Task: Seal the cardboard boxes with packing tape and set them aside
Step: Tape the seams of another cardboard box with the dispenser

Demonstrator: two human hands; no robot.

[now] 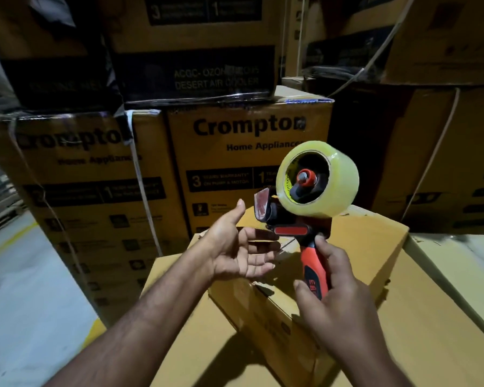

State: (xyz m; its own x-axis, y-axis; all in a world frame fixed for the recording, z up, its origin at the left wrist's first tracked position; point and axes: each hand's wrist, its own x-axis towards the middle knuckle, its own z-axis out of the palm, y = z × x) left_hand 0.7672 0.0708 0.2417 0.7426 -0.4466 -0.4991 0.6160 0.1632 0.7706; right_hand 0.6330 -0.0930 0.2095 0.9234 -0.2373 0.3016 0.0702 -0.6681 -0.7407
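Note:
My right hand [338,291] grips the red and black handle of a tape dispenser [294,219], held upright above a small plain cardboard box [369,247]. A roll of clear tape [338,180] sits on the dispenser's top. My left hand [235,247] hovers palm up, fingers straight, just left of the dispenser's front end and holds nothing. The small box rests on a larger flat carton [196,331] below it.
Tall stacked yellow Crompton cartons [249,152] form a wall close behind the work. More cartons stand at the right [444,163]. Another pale box top [464,263] lies at the right. Grey floor [25,289] shows at the left.

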